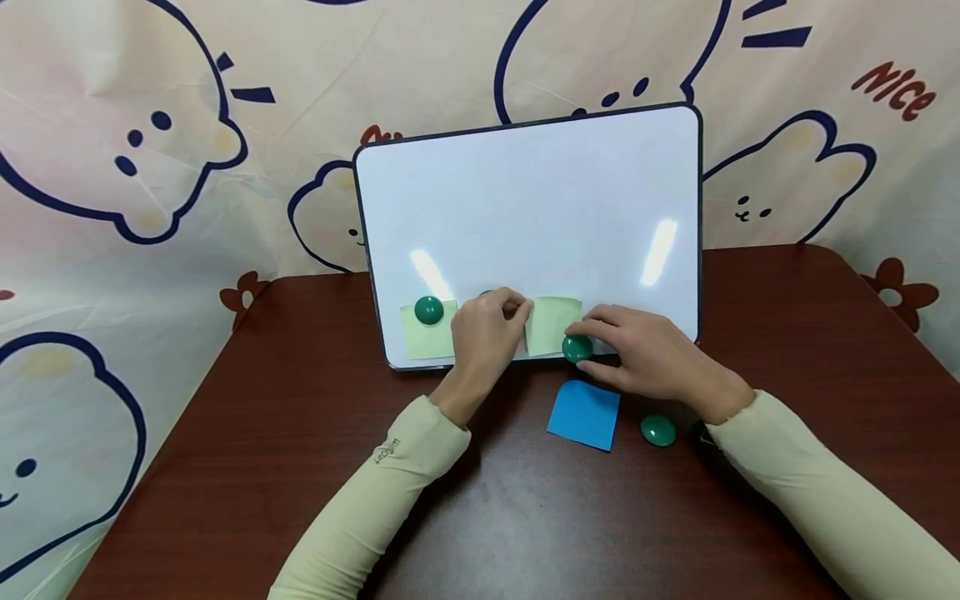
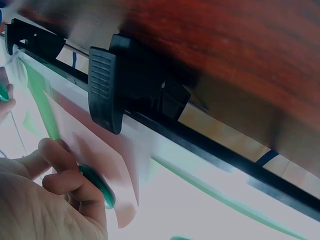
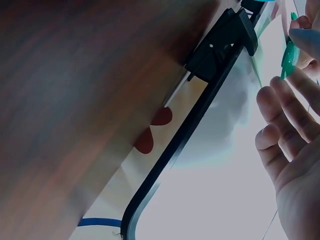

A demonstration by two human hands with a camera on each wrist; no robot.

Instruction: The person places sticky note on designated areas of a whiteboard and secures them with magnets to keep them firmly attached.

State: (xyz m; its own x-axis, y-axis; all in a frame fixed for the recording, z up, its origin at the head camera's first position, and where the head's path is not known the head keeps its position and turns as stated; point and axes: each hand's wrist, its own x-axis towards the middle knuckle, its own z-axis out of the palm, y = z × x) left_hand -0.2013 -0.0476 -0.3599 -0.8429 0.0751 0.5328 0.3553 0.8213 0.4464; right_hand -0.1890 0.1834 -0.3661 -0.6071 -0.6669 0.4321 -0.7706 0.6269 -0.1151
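The left hand pinches the left edge of a light green note with its thumb and finger. That note is low on the whiteboard, which stands on the brown worktop. The right hand pinches a round green magnet at the note's bottom right corner. A pink note is behind the left hand, with another magnet against it. On the left, one more green note has a magnet near its top. A blue note and a loose magnet lie on the worktop, near the right hand.
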